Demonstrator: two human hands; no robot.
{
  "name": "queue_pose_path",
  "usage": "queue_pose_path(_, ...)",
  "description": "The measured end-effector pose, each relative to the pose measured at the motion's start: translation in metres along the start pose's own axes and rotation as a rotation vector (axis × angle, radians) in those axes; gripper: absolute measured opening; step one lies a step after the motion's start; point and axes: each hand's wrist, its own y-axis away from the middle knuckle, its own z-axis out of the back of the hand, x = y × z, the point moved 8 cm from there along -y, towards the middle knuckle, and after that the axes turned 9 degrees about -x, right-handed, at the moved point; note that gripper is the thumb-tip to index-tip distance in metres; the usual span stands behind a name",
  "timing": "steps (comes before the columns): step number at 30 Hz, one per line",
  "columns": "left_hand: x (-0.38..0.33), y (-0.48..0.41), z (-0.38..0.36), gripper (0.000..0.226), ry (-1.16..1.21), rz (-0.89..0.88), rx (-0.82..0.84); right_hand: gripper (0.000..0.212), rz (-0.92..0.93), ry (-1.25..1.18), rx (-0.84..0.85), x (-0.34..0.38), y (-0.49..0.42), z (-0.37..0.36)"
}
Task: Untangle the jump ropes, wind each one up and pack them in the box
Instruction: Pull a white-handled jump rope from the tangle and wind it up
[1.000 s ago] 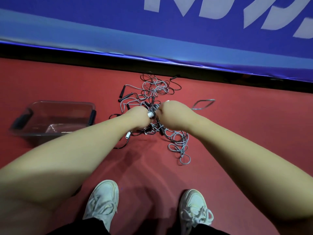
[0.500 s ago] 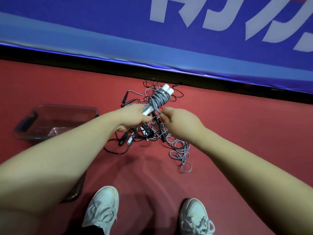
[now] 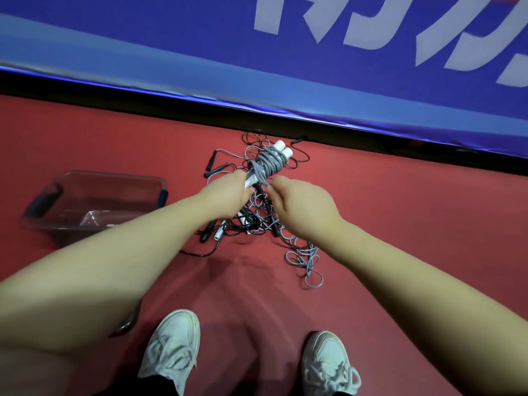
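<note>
head view has your left hand (image 3: 228, 192) gripping the wound grey jump rope (image 3: 268, 162) by its handles above the tangle (image 3: 257, 221), right hand (image 3: 303, 207) pinching its loose tail (image 3: 264, 180), which, if slackened untucked, could let the coils unwind.

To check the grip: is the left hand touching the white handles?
Touching. Head view: the left hand curls round the white handles below the grey coil.

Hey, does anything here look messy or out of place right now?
Yes. The tangled ropes sprawl in a knotted heap on the red floor, right of the clear box. Only the wound rope in the left hand looks tidy.
</note>
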Motion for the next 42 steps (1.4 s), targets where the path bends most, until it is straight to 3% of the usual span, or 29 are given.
queue_pose_path(3,-0.002,-0.002,0.004,0.019,0.128,0.049,0.043,0.023,0.040,0.104,-0.013,-0.006,0.002,-0.012)
queue_pose_path(9,-0.007,0.005,-0.003,0.014,0.853,0.226,0.207,0.027,0.031,0.084,-0.115,-0.028,-0.003,-0.016)
queue_pose_path(12,-0.029,0.011,0.003,0.017,1.189,0.252,0.307,0.031,-0.055,-0.279,-0.058,-0.036,-0.005,-0.027)
queue_pose_path(17,-0.034,0.014,0.024,0.015,1.511,0.267,0.402,0.035,-0.367,-1.052,0.257,-0.059,0.008,-0.059)
queue_pose_path(20,-0.036,0.026,0.020,0.017,1.433,0.235,0.513,0.036,-0.397,-1.140,0.403,-0.069,0.014,-0.071)
queue_pose_path(25,-0.058,0.052,0.006,0.029,1.145,0.087,0.801,0.031,-0.376,-1.052,0.508,-0.074,0.011,-0.071)
queue_pose_path(30,-0.054,0.072,-0.014,0.022,0.496,-0.068,0.925,0.013,-0.126,-0.474,0.609,-0.080,-0.001,-0.053)
queue_pose_path(33,-0.048,0.069,-0.034,0.031,-0.032,-0.203,0.885,0.027,-0.030,-0.172,0.651,-0.065,-0.010,-0.042)
queue_pose_path(35,-0.044,0.061,-0.046,0.036,-0.199,-0.186,0.818,0.033,0.058,-0.023,0.617,-0.045,-0.018,-0.036)
queue_pose_path(39,-0.028,0.040,-0.050,0.037,0.089,0.104,0.575,0.037,0.148,0.156,0.493,-0.010,-0.024,-0.023)
queue_pose_path(42,-0.017,0.025,-0.045,0.034,0.428,0.276,0.414,0.031,0.093,0.100,0.437,-0.004,-0.022,-0.016)
